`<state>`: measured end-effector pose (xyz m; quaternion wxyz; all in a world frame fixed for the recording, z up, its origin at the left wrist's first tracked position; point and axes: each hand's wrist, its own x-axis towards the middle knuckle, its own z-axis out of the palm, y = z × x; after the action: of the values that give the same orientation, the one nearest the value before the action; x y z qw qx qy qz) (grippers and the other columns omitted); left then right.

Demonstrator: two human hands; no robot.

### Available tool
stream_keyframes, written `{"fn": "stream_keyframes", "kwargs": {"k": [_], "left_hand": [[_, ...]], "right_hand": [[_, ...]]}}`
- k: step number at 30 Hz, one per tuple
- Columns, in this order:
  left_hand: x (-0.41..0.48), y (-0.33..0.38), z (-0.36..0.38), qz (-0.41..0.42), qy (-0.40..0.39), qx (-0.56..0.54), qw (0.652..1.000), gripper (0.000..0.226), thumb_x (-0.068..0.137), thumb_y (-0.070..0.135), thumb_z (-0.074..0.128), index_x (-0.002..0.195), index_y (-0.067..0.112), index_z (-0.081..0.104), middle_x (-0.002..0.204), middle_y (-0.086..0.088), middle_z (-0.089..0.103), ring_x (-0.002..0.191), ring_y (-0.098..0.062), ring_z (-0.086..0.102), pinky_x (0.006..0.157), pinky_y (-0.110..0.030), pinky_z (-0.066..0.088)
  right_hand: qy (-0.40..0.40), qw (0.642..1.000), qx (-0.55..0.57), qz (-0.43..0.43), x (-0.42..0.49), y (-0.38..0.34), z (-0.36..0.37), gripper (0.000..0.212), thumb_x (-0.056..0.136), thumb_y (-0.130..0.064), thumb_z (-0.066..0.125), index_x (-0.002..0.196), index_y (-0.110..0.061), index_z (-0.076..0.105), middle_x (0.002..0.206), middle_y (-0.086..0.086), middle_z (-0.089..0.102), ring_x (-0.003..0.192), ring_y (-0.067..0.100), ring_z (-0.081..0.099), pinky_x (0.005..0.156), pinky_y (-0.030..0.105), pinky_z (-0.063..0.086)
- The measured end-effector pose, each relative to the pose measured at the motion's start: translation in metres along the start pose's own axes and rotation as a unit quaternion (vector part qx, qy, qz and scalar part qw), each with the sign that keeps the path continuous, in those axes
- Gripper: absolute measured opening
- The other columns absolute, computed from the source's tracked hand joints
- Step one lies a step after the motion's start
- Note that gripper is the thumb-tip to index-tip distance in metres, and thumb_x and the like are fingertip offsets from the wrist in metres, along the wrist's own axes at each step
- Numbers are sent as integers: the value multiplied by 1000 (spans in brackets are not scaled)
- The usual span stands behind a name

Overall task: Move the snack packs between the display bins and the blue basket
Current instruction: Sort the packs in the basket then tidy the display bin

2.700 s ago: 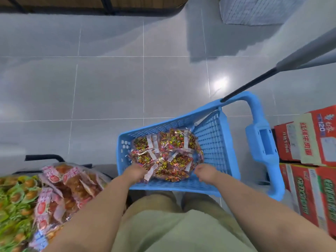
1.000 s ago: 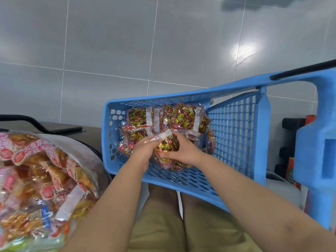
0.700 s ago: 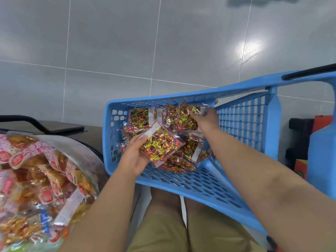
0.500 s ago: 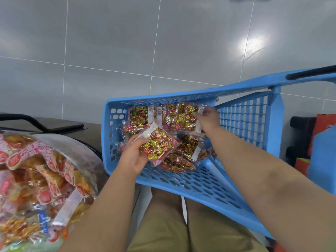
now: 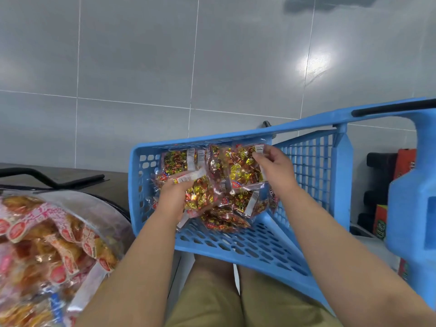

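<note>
The blue basket [image 5: 238, 246] lies tilted over my knees, with several clear snack packs of gold and red sweets [image 5: 226, 218] heaped in its far corner. My left hand [image 5: 173, 197] grips one pack [image 5: 200, 197] by its white label end, low in the heap. My right hand [image 5: 273, 171] pinches the top corner of another pack [image 5: 243, 168] that stands against the basket's far wall. More packs [image 5: 175, 161] lean on that wall to the left.
At lower left sits a clear display bin [image 5: 89, 208] heaped with orange and pink snack packs [image 5: 47, 251]. A black bar [image 5: 47, 179] lies behind it. The basket's blue handle block [image 5: 415, 220] rises at right, with red cartons [image 5: 405, 164] beyond. Grey floor tiles fill the background.
Both hands left the basket's near rim and reached into the heap. My left hand took one pack; my right hand moved to the far wall and pinched another pack's corner.
</note>
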<state>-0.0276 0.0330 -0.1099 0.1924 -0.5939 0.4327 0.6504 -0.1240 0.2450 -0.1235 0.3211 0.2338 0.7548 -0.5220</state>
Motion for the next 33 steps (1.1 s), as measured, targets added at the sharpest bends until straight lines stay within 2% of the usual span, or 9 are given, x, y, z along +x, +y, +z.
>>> {"fn": "stream_keyframes", "kwargs": {"k": [3,8,11,14,16,21,26,30,33], "left_hand": [[-5,-1,5,11,-37,7,999,22,98,24,54,114,15,63,122,-20,63,109,-34,62,96,-55,48],[-10,6,14,-39,-43,-17,998,93,65,80,56,140,25,46,135,-13,57,123,-36,54,99,-61,43],[-7,-1,4,-4,-40,-9,999,103,46,42,89,137,20,48,127,-14,62,115,-36,60,91,-60,49],[-3,-7,-2,-6,-35,-15,999,100,47,31,86,138,20,46,129,-12,61,119,-33,57,95,-58,48],[0,-12,-7,-5,-37,-19,999,108,46,33,87,143,21,41,135,-12,56,123,-34,53,99,-60,44],[-2,-22,-21,3,-5,-39,999,92,51,33,84,135,20,50,128,-12,62,116,-34,59,95,-58,48],[-3,-27,-29,-5,2,-43,999,68,68,22,82,130,18,55,119,-11,67,105,-33,66,87,-56,53],[-11,-24,-31,8,12,-19,1000,64,72,26,82,129,20,55,124,-8,64,113,-31,61,97,-55,48],[-22,-18,-32,25,12,-8,1000,82,66,33,85,138,19,48,136,-5,54,126,-29,50,107,-52,38]], "right_hand": [[-128,990,-49,37,-9,-6,14,36,85,-39,64,119,-30,58,108,-13,63,95,8,61,93,39,49],[-153,983,-95,21,-22,5,65,51,86,-42,63,128,-15,53,130,2,56,118,19,53,101,39,43],[-179,976,-119,-11,-13,10,66,35,87,-50,56,110,-23,58,108,-9,61,101,11,57,80,26,47],[-1,982,-184,-44,23,17,43,30,90,-43,55,114,-25,57,113,-5,58,107,16,55,83,28,46],[59,952,-301,-3,50,23,26,50,85,-34,63,130,-16,49,132,9,49,124,27,44,103,37,38],[-189,815,-545,55,71,39,16,121,65,-34,83,150,-20,-3,157,14,10,142,34,18,115,44,23],[-106,724,-672,-116,56,50,4,63,81,-11,66,136,-13,35,133,16,48,121,31,44,103,40,37],[-136,760,-620,-139,41,38,-8,42,86,-31,65,124,-19,54,126,7,51,117,25,45,98,36,40],[-117,850,-491,-150,18,18,-9,44,85,-35,66,124,-20,54,124,5,51,115,22,46,94,33,42]]}}
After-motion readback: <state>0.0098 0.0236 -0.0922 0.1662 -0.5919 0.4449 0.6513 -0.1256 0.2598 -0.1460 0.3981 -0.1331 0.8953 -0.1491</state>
